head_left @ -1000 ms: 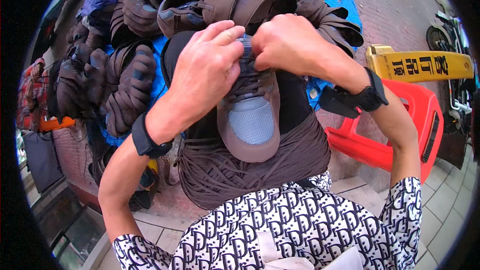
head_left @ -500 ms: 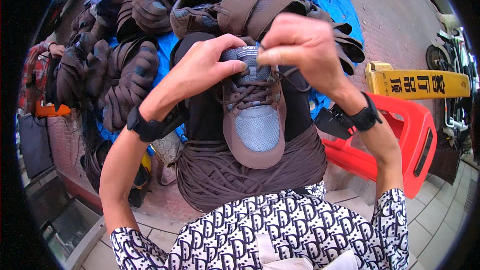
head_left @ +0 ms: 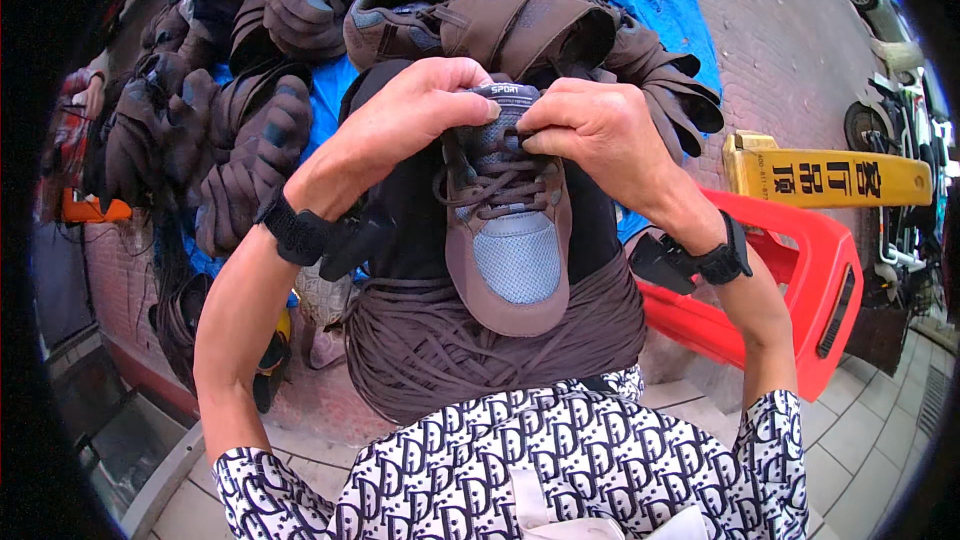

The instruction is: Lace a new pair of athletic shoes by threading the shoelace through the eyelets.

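A brown sneaker (head_left: pixel 513 305) with a blue-grey mesh toe rests on my lap, toe toward me. Its dark shoelace (head_left: pixel 500 188) crosses the lower eyelets, and a loop of it hangs off the left side. My left hand (head_left: pixel 425 100) is closed on the sneaker's upper left edge, thumb against the tongue (head_left: pixel 508 105). At the tongue's right edge, the fingers of my right hand (head_left: pixel 595 125) pinch the lace by the upper eyelets. A thick bundle of loose brown laces (head_left: pixel 480 360) lies across my lap below the toe.
Rows of stacked brown shoe uppers (head_left: pixel 255 155) lie ahead and left on a blue tarp (head_left: pixel 640 0). A red plastic stool (head_left: pixel 815 290) stands at my right, beside a yellow board (head_left: pixel 830 175). Another person's red checked sleeve (head_left: pixel 72 130) shows at far left.
My right hand has come down from its blurred, raised position to the tongue's right edge. The lace loop on the right is gone from view; one now shows on the left.
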Demonstrator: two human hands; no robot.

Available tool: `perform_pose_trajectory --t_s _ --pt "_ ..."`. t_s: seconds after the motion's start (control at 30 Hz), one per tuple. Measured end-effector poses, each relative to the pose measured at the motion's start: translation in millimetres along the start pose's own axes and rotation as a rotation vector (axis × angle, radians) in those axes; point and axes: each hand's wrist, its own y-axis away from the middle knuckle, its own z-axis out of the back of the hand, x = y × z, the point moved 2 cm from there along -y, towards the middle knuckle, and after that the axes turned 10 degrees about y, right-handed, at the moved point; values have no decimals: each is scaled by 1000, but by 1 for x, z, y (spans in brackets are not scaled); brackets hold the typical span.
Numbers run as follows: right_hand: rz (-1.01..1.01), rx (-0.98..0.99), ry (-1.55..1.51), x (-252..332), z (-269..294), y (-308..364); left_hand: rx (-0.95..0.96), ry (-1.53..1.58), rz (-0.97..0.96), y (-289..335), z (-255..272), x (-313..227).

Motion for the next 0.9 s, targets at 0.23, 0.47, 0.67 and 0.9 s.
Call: perform_pose_trajectory --t_s 0.23,0.47,0.67,0.9 --pt "-272 -48 -437 3 33 3 -72 131 -12 7 -1 -1" --pt "-103 -167 -1112 -11 33 5 -138 -74 -26 3 -1 -2" --pt "-520 127 -861 5 14 -13 -94 -9 -63 6 -2 -6" --pt "-289 -40 -164 5 -2 8 -85 129 -62 14 -8 -1"
